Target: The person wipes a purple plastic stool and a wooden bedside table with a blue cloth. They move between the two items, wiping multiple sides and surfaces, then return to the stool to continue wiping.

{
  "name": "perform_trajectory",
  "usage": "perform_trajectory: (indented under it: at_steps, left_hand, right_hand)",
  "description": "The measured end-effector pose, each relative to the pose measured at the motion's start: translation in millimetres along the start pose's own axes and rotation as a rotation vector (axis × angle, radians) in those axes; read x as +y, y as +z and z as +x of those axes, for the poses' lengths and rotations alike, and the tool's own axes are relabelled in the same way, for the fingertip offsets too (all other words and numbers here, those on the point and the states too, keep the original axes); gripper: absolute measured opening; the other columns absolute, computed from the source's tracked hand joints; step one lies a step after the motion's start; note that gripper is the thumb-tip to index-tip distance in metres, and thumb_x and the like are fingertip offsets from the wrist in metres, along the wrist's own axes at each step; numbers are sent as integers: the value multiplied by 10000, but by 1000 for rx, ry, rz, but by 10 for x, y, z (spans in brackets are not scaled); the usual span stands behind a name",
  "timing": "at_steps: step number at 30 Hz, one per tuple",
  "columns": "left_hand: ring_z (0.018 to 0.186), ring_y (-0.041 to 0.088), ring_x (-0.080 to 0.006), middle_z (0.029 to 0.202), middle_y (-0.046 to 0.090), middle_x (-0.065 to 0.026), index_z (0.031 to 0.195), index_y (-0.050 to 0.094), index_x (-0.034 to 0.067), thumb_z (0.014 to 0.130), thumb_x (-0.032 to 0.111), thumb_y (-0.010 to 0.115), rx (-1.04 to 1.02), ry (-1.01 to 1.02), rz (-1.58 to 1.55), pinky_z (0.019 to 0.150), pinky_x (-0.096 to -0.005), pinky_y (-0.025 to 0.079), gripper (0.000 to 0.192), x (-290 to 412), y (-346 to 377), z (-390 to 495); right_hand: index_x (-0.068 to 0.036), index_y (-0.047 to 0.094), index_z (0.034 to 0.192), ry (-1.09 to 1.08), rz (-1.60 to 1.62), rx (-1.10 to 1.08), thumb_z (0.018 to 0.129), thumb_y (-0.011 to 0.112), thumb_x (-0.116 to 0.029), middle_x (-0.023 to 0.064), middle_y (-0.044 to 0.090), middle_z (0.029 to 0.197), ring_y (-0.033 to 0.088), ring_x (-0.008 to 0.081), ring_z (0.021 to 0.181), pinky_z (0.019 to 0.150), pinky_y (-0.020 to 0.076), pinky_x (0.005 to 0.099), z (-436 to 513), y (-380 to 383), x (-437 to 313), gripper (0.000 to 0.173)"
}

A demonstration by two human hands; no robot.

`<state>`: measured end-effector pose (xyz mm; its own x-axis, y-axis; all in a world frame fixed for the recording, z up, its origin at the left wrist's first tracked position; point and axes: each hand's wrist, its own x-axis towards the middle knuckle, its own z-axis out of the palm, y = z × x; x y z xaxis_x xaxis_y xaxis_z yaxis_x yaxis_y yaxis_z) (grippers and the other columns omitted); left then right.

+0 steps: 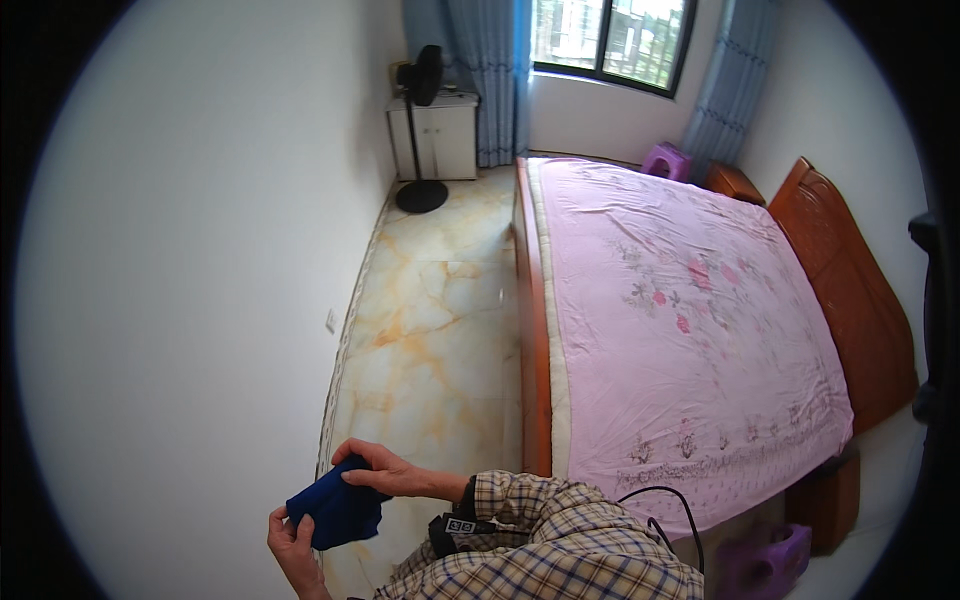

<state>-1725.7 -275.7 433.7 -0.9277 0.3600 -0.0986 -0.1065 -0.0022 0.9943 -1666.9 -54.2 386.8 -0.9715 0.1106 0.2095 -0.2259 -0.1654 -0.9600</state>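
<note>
A dark blue cloth point(337, 508), which looks folded, is stretched between my two hands near the white wall at the lower left. My left hand point(294, 544) pinches its left corner, thumb in front and fingers behind. At the upper right edge, my right hand point(379, 470) grips the cloth between thumb and curled fingers. The lower edge of the cloth hangs loose above the marbled tile floor point(420, 300). A checked shirt sleeve point(525, 499) covers my right arm.
A wooden bed point(534, 360) with a pink floral sheet point(675, 315) fills the right side. Beyond the floor strip stand a black pedestal fan point(421, 196) and a white cabinet point(454, 142). Purple plastic stools point(765, 559) and a black cable point(686, 510) are near the bed.
</note>
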Motion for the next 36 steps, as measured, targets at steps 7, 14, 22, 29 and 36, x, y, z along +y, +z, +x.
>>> perform_trajectory:
  at_steps: [7,14,22,29,36]
  left_hand:
    - [869,610,-134,943,650,-69,1084,542,15,827,23,722,-324,-160,-150,849,-269,495,313,-152,941,1291]
    - [831,606,-103,942,651,-55,1038,568,11,942,58,617,-424,-132,-261,791,-234,488,118,-207,2063,2744]
    - [798,586,-56,878,660,-3,1063,617,12,976,86,589,-788,61,-99,728,-197,469,117,-59,3439,4528]
    - [736,546,-36,813,621,19,1080,622,30,1004,163,562,-725,26,-52,625,-198,486,165,-53,4469,5653]
    - [752,567,-45,870,641,11,1112,615,40,1010,169,546,-600,-45,-154,664,-191,482,178,-380,5522,6495]
  right_hand:
    - [-73,533,1151,33,140,366,940,596,-142,-3,556,1003,510,83,957,856,443,253,527,-1029,102,231]
    - [-77,512,1282,173,302,539,944,640,-220,19,587,1090,533,88,1008,912,436,243,939,-2123,159,389]
    - [-53,469,1327,248,102,383,902,702,-333,66,581,1151,547,143,1039,908,459,277,2090,-3282,-2,560]
    - [-67,529,1271,206,191,721,896,701,-205,67,626,1046,604,116,920,790,521,261,2521,-4480,-228,435]
    - [-79,492,1322,148,-160,569,902,648,-137,23,575,923,507,94,811,703,447,250,3200,-5748,81,452]
